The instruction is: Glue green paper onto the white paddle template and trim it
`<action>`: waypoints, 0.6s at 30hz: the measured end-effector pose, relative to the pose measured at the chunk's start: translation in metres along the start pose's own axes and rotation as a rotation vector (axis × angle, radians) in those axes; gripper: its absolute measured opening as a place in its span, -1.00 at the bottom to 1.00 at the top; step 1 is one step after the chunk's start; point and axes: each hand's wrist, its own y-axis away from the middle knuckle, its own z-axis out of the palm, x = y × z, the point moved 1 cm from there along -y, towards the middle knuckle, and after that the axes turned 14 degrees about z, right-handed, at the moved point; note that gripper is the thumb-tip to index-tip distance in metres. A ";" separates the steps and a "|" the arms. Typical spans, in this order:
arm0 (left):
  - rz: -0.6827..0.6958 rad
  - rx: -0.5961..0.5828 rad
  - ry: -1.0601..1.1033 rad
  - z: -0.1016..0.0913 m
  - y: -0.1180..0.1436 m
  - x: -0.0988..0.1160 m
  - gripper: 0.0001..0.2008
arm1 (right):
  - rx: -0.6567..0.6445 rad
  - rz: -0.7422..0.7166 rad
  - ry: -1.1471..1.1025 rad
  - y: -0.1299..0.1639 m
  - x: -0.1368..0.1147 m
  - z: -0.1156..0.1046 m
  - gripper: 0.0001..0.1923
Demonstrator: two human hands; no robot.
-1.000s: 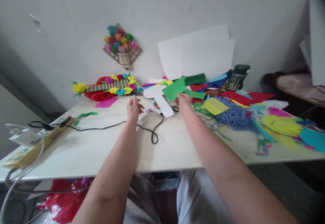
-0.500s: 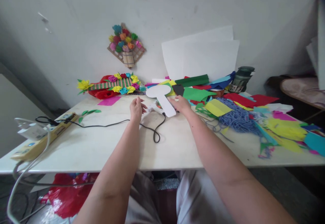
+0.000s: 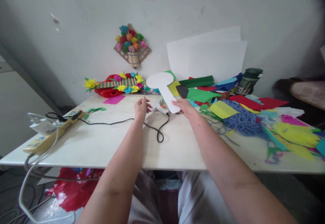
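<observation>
My right hand [image 3: 185, 106] grips the handle end of a white paddle-shaped card cutout [image 3: 162, 88] and tilts its round end up off the table. My left hand [image 3: 141, 107] rests with loosely curled fingers beside a white glue gun [image 3: 159, 108], touching or almost touching its rear. The gun's black cord [image 3: 142, 122] runs left across the white table [image 3: 106, 142] to a yellow power strip [image 3: 52, 134].
Coloured paper sheets [image 3: 203, 93], blue yarn [image 3: 242, 119] and paper scraps [image 3: 294, 132] crowd the right side. A paper-flower craft [image 3: 118, 84] lies at the back left, white card sheets [image 3: 208, 58] lean on the wall, and a dark jar [image 3: 247, 80] stands nearby.
My right hand let go of the green paper sheet, moved to the white paddle cutout and lifted its round end. My left hand stayed by the glue gun.
</observation>
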 end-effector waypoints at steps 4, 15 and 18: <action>-0.015 -0.047 0.061 0.002 0.001 0.000 -0.49 | -0.110 -0.122 -0.059 0.003 0.001 0.010 -0.79; -0.047 0.008 0.362 0.001 -0.003 0.000 -0.59 | -0.275 -0.271 0.084 0.009 0.009 0.034 -0.74; -0.038 0.031 0.408 -0.001 -0.004 -0.002 -0.65 | -0.257 -0.325 0.171 0.012 0.009 0.036 -0.77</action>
